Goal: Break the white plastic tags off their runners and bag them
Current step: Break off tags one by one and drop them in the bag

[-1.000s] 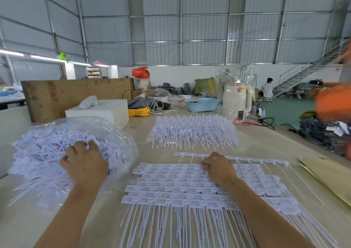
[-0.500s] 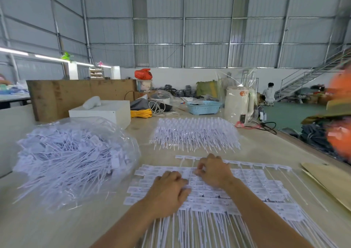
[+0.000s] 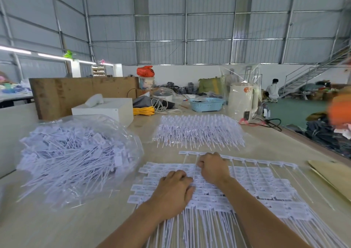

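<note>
Now left hand (image 3: 174,192) presses flat on tag sheets (image 3: 266,187); right hand (image 3: 213,167) grip pinches a tag.

Under both hands, the tag sheets (image 3: 266,179) are matt white plastic. Left of them, the bag (image 3: 106,126) is clear glossy film, wrinkled. The tabletop (image 3: 269,143) is pale, smooth wood laminate. Beyond, the wall (image 3: 209,20) is corrugated metal sheet.

On the counter (image 3: 266,143), overlapping rows of tags (image 3: 256,189) lie nearest the person, with both hands on them: the left hand (image 3: 173,192) just beside and nearer than the right hand (image 3: 213,169). A bag of loose tags (image 3: 76,153) sits to their left, a stack of runners (image 3: 199,132) behind them, and a basket (image 3: 207,104) farther back.
</note>
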`<state>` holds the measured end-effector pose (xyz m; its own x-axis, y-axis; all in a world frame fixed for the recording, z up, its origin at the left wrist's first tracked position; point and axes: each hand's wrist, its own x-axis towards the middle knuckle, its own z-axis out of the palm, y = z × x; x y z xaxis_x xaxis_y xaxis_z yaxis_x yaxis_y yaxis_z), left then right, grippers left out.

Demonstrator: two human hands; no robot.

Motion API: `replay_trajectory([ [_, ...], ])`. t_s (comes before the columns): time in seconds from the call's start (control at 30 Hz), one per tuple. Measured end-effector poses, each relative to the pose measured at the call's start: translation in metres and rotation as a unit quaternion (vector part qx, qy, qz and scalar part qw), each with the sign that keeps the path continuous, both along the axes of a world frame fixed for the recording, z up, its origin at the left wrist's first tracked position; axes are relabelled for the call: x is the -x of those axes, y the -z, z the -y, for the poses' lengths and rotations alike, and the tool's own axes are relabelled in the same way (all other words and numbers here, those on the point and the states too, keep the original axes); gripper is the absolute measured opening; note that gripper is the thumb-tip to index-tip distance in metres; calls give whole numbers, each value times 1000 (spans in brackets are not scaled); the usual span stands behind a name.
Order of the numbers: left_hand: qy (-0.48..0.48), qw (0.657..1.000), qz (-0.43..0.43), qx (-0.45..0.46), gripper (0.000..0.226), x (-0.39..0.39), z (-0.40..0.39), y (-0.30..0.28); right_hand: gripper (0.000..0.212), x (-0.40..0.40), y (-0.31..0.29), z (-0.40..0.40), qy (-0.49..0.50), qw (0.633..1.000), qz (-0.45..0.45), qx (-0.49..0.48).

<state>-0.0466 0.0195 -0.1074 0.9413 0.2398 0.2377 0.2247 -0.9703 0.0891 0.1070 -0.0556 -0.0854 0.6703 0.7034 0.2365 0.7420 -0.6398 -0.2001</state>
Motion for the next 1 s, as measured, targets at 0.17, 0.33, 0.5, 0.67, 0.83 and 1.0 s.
replay_trajectory([
  [0.17, 2, 1000, 2, 10, 41, 0, 0, -1, 26, -7, 9, -4, 7, 999, 36, -29],
  [0.33, 1, 1000, 9, 5, 41, 1, 2, -1, 57, -19, 12, -11, -12, 998, -47, 45],
  [0.5, 4, 1000, 9, 4, 42, 1, 1, -1, 51, -15, 9, -13, -48, 995, -67, 60],
  [0.67, 7, 1000, 1, -8, 42, 1, 0, -1, 44, -9, 8, -10, -68, 993, -59, 76],
  [0.83, 7, 1000, -6, -17, 41, 0, 1, -4, 50, -13, -4, -14, -7, 998, -23, 58],
  [1.0, 7, 1000, -6, -17, 42, 3, 1, -5, 46, -17, 5, -21, -9, 993, -62, 96],
])
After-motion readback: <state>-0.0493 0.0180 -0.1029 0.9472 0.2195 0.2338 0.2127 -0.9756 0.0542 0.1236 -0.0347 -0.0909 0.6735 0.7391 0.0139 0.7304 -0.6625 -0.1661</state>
